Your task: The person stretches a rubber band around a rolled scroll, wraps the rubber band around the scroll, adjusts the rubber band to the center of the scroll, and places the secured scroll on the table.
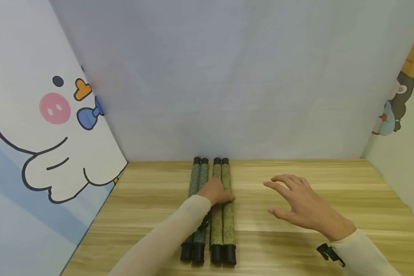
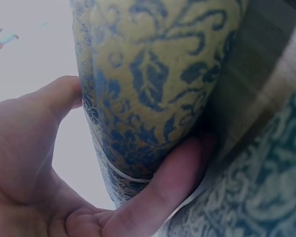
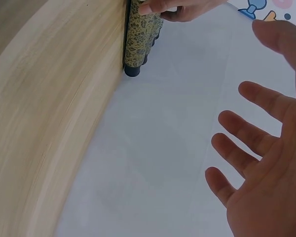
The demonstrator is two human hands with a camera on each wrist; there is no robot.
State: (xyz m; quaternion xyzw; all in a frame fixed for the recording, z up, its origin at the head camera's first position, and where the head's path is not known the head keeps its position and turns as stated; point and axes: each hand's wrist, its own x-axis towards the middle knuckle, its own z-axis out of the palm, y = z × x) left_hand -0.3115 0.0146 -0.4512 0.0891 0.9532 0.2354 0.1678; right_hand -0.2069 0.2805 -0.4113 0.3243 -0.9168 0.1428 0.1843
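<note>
Two yellow scrolls (image 1: 229, 226) with a dark floral pattern and black end knobs lie side by side on the wooden table. My left hand (image 1: 214, 191) reaches over them and grips them, thumb on the right side and fingers on the left. In the left wrist view, the patterned yellow cloth (image 2: 148, 84) fills the space between thumb and finger, and a thin white string crosses it. Just left lie two green scrolls (image 1: 194, 182), partly hidden under my left forearm. My right hand (image 1: 298, 203) hovers right of the scrolls with spread fingers, holding nothing.
The wooden table (image 1: 331, 172) meets a pale grey backdrop (image 1: 245, 96) behind the scrolls' far ends. A panel with a printed white cartoon duck (image 1: 17, 96) stands on the left. Another printed panel (image 1: 407, 161) is on the right.
</note>
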